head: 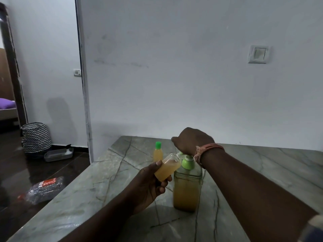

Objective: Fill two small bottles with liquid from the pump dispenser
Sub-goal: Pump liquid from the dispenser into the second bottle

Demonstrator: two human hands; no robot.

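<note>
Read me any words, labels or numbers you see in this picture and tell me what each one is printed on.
"CLEAR": white letters on the red label of the plastic-wrapped package lying on the floor.
A smaller line under it on the same label: too blurred to read.
Pump dispenser, capped small bottle and open small bottle: no readable label.

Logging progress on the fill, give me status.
Left hand grips open small bottle, tilted at the nozzle. Right hand on pump dispenser. Capped bottle stands behind. Nothing obstructing.
</note>
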